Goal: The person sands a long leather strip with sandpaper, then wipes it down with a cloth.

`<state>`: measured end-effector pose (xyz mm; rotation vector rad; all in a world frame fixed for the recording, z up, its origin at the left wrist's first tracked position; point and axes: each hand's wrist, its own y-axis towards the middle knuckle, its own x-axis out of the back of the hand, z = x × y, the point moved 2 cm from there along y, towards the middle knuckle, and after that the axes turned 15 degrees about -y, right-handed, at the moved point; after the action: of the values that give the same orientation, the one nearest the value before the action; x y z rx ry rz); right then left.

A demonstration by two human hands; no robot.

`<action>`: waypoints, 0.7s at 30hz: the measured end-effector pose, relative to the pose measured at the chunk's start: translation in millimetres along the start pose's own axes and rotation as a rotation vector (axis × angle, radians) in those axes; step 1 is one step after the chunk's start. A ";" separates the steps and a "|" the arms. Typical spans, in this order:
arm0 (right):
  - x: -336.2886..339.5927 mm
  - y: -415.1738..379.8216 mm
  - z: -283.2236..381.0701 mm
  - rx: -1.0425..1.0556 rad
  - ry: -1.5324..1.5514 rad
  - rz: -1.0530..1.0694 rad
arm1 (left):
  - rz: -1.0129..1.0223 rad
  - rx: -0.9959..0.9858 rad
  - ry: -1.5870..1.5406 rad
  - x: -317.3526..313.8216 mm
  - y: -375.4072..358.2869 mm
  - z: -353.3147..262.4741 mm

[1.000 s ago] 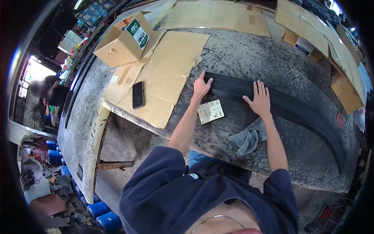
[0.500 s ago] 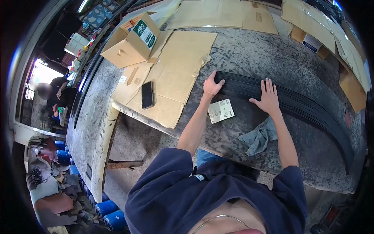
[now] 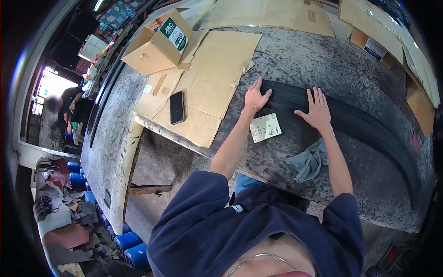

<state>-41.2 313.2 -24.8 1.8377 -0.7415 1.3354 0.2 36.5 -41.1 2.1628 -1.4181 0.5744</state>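
A long stack of black strips (image 3: 364, 127) lies across the stained worktable (image 3: 304, 60), curving off to the right. My left hand (image 3: 256, 97) rests flat on the stack's left end, fingers spread. My right hand (image 3: 316, 111) lies flat on the strips a little further right, fingers apart. Neither hand grips anything. A white printed card (image 3: 265, 127) lies on the table just below my hands. A grey rag (image 3: 308, 161) is bunched near my right forearm.
Flattened cardboard sheets (image 3: 212, 78) cover the table's left side, with a black phone (image 3: 177, 107) on them. An open cardboard box (image 3: 157, 44) stands at the far left. More cardboard lines the back and right edges. Another person (image 3: 69, 108) is far off at left.
The view has drifted slightly, so everything sits a little higher and to the right. Both hands stay flat on the black strips in nearly the same places.
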 end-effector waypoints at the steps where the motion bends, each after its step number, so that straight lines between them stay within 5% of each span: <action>1: 1.6 0.9 0.5 -0.002 -0.020 0.010 | 0.004 0.001 0.006 1.9 -1.8 -0.5; 4: 4.9 1.7 0.7 -0.002 -0.018 0.000 | 0.065 -0.008 0.002 6.6 -4.3 -1.9; 8: 8.3 2.1 -2.0 -0.013 0.000 0.025 | 0.128 -0.161 0.423 -0.1 1.5 -14.6; 10: 7.7 2.5 0.2 -0.005 0.006 0.005 | 0.048 -0.482 0.444 -13.0 1.2 -27.6; 21: 3.6 1.1 0.4 -0.001 -0.040 -0.025 | 0.198 -0.338 0.435 -27.9 0.2 -26.4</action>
<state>-40.8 312.1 -21.1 1.8714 -0.7368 1.2856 -12.5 72.5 -36.5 1.5332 -1.3734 0.7609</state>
